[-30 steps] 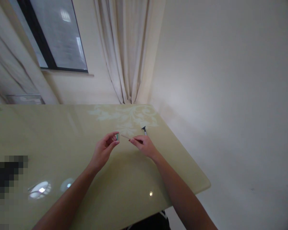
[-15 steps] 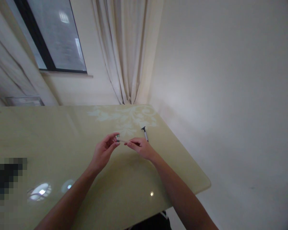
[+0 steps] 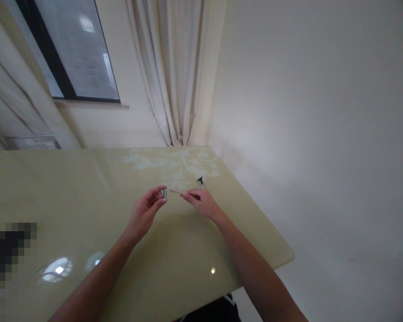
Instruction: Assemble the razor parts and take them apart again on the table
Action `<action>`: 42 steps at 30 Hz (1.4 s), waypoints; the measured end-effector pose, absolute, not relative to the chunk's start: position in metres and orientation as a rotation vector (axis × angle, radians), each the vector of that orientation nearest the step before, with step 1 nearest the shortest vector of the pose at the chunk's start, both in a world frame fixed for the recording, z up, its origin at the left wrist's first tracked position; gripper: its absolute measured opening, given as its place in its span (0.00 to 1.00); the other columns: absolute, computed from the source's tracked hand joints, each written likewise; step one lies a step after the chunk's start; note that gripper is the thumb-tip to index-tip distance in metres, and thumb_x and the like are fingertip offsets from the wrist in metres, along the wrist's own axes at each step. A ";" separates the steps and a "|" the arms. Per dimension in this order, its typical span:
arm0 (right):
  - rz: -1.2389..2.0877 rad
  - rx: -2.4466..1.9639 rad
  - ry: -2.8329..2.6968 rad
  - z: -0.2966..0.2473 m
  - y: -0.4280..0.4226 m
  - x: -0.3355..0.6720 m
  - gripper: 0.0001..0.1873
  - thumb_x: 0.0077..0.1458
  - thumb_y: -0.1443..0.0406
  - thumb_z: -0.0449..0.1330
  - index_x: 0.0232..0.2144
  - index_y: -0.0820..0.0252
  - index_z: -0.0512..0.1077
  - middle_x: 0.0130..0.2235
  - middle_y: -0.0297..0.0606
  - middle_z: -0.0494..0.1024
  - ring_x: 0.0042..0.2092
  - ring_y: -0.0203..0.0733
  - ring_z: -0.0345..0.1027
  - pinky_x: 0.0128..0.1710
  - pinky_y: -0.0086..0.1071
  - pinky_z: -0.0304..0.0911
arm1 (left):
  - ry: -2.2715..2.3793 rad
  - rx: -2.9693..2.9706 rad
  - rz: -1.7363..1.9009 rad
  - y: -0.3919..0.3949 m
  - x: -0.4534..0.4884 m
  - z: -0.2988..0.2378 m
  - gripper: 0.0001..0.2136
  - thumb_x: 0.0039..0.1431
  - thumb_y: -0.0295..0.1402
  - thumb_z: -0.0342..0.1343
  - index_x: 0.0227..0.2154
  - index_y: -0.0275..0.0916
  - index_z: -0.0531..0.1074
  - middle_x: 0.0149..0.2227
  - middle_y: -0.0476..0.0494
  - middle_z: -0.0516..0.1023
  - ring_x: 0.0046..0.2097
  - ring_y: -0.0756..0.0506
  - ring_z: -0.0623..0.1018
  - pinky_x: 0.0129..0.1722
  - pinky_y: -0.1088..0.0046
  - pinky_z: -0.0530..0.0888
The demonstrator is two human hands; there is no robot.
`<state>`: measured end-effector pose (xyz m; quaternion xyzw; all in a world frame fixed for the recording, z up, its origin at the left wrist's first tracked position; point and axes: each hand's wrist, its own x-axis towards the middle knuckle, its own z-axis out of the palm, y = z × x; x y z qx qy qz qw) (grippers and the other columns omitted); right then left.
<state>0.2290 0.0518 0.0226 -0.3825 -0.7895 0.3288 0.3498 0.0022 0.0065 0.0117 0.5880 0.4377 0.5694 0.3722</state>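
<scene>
Between the thumb and fingertips of my left hand point(image 3: 148, 203) is a small razor cartridge point(image 3: 165, 193), held upright on its end, with a green strip along one side. My right hand point(image 3: 201, 202) pinches a thin pale stick point(image 3: 175, 192), whose free tip points left at the cartridge with a small gap between them. Behind my right hand lies a razor point(image 3: 200, 181) with a dark head; the hand hides the lower part of its handle.
Both forearms reach over a glossy pale table point(image 3: 97, 192) with a white floral pattern near its far right corner. A white wall point(image 3: 305, 134) runs along the right side. Curtains point(image 3: 174, 71) and a window point(image 3: 77, 49) are beyond the far edge. A blurred dark patch point(image 3: 10, 246) lies at left.
My right hand has drawn the stick back to the right, away from the cartridge, and covers more of the razor's handle. The left hand has stayed nearly still.
</scene>
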 end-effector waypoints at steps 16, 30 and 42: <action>0.879 -0.984 -2.016 0.023 0.047 0.224 0.27 0.66 0.46 0.56 0.37 0.61 0.82 0.30 0.35 0.74 0.31 0.37 0.61 0.31 0.30 0.52 | 1.105 1.513 1.437 0.007 0.004 0.009 0.19 0.59 0.40 0.64 0.52 0.41 0.75 0.33 0.51 0.71 0.36 0.49 0.73 0.38 0.73 0.71; 0.827 -0.986 -1.999 0.021 0.052 0.227 0.25 0.66 0.48 0.57 0.37 0.62 0.83 0.29 0.35 0.74 0.31 0.37 0.62 0.31 0.31 0.52 | 1.093 1.493 1.426 0.005 0.004 0.014 0.19 0.60 0.42 0.64 0.52 0.41 0.76 0.33 0.50 0.70 0.36 0.48 0.72 0.38 0.72 0.70; 0.801 -0.973 -2.025 0.022 0.050 0.226 0.26 0.67 0.47 0.56 0.37 0.61 0.82 0.31 0.37 0.76 0.31 0.37 0.63 0.32 0.30 0.54 | 1.080 1.480 1.425 0.005 0.004 0.014 0.20 0.60 0.42 0.63 0.53 0.41 0.75 0.34 0.50 0.69 0.37 0.48 0.71 0.37 0.72 0.68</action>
